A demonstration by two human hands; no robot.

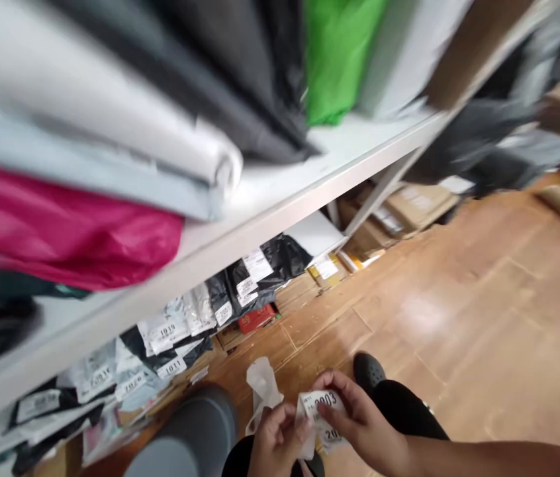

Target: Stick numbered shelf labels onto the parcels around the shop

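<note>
Low in the head view, both of my hands work on a strip of white printed labels (327,399). One label reads what looks like 2003, and part of another number shows below it. My right hand (367,424) pinches the labels between thumb and fingers. My left hand (277,437) is closed on the strip's left edge. A pale, translucent strip of backing paper (263,384) sticks up beyond my left hand; whether it joins the labels is hidden by the fingers.
A white shelf (290,202) slants across above my hands, carrying a pink parcel (66,225), a green parcel (342,59) and others. Labelled parcels (165,331) fill the lower level. A grey bin (190,430) stands left of my hands. Boxes (419,199) lie farther right on the floor.
</note>
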